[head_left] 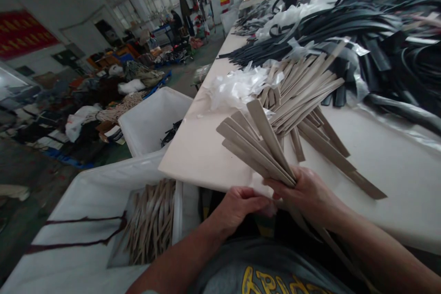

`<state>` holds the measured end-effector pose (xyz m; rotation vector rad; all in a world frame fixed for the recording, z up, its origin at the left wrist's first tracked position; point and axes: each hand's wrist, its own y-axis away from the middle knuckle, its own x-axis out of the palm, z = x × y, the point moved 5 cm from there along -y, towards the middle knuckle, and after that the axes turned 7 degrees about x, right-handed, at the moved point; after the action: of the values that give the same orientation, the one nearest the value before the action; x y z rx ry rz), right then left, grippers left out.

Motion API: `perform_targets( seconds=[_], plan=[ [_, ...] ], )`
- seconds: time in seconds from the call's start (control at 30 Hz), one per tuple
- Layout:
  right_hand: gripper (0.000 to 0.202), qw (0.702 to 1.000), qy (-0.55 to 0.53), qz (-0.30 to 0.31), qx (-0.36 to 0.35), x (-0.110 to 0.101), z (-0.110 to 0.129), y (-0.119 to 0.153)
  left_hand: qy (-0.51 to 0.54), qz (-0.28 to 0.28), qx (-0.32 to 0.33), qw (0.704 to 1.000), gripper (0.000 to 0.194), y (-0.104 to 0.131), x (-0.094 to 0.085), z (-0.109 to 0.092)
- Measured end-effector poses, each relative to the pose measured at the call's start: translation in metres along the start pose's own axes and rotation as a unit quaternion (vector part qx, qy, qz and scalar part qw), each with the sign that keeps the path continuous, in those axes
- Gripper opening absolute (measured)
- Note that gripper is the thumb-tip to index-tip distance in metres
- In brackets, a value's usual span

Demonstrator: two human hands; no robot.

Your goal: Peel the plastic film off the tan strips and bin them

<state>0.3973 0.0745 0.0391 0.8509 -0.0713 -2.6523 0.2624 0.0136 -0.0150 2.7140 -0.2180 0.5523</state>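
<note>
A fanned bundle of flat grey-beige strips (257, 144) is gripped in my right hand (305, 193), near the table's front edge. Their upper ends spread up and to the left, and the lower ends hang below the hand. Just left of it, my left hand (241, 206) is closed, thumb and fingers pressed together. What those fingers pinch, if anything, is too hidden to name. Beyond the bundle, a pile of similar strips (299, 92) lies on the pale table (206, 147). A few loose strips (339, 161) lie to its right.
Crumpled clear plastic (237, 85) sits left of the pile. Long black strips (344, 27) heap across the table's far side. At left below stands a white bin (86, 188) holding more beige strips (151, 220). Another white bin (151, 119) stands behind it.
</note>
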Motion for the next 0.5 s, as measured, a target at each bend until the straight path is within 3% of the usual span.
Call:
perform_targets(
  seconds=[0.1, 0.23, 0.33, 0.5],
  plan=[
    [0.034, 0.999, -0.031, -0.006, -0.012, -0.016, -0.008, 0.013, 0.076, -0.083, 0.057, 0.992, 0.032, -0.015, -0.013, -0.009],
    [0.046, 0.998, -0.054, -0.034, -0.016, -0.03, -0.037, 0.039, 0.185, -0.175, 0.134, 0.958, 0.037, -0.033, -0.027, -0.027],
    [0.045, 0.997, -0.036, -0.056, -0.028, -0.028, -0.059, 0.057, 0.215, -0.2, 0.147, 0.944, 0.039, -0.043, -0.026, -0.034],
    [0.029, 0.995, 0.004, -0.074, -0.064, -0.019, -0.074, 0.067, 0.226, -0.177, 0.154, 0.945, 0.037, -0.05, -0.014, -0.034]
  ],
)
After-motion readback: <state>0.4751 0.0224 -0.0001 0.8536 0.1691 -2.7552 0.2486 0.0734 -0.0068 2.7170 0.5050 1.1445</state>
